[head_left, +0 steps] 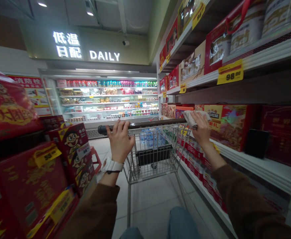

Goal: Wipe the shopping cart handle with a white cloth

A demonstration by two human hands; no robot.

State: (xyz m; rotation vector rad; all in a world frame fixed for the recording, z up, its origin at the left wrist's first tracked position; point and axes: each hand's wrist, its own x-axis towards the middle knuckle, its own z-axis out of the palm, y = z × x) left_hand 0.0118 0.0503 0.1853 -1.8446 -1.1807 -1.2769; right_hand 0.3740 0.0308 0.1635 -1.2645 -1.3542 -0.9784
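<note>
Ahead of you, a lit fridge [95,124] spans the aisle's end, its rows packed with small colourful goods. Above it glow a white "DAILY" sign [104,55] and Chinese characters [67,44]; a camera [126,42] hangs from the ceiling. On your left, a shiny red bag [11,103] sits above red boxes [33,186], beside a carton [73,152] printed with cartoon children; a poster [31,93] shows behind. On your right, white shelves [260,61] bear gift boxes [225,119], a yellow tag [230,72] reading 98.00, and a black slab [256,143] standing upright. Pale tiles [155,205] cover the floor.
</note>
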